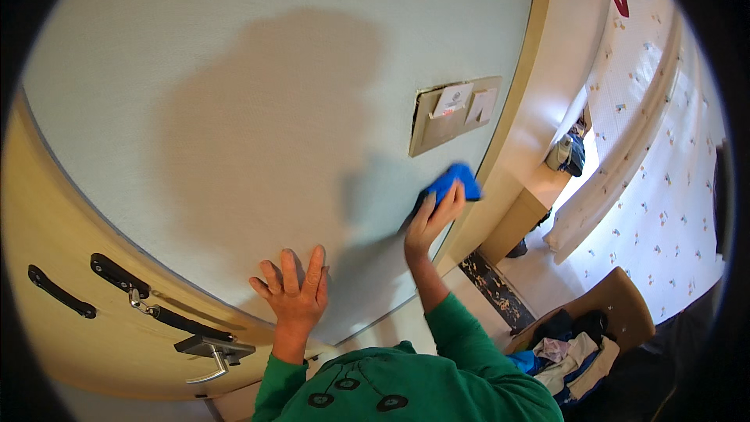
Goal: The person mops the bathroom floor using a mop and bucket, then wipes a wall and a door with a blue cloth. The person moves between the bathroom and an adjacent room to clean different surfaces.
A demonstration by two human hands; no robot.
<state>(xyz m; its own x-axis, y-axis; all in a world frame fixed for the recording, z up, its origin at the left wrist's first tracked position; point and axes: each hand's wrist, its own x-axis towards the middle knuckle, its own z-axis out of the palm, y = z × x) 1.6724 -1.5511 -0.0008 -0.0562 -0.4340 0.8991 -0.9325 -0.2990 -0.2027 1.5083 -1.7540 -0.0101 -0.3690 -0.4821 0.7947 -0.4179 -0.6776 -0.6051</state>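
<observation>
My right hand [430, 220] presses a blue cloth [456, 183] to the pale textured wall [293, 146], close to the wooden door trim at its right edge. The cloth looks slightly blurred and covers part of the fingertips. Just above it, a wall switch panel [454, 117] holds a white card [452, 99] and shows a gap along its upper left edge. Lower down, my left hand [296, 287] lies against the wall with its fingers spread and nothing in it. A large shadow falls across the wall above both hands.
To the left is a wooden door [76, 351] with a lever handle [214, 357] and a black door guard [120, 275]. On the right, a patterned white curtain [650, 199] hangs behind a brown chair [627, 299] piled with clothes [574, 357]. A bag [571, 152] rests on a wooden cabinet [527, 211].
</observation>
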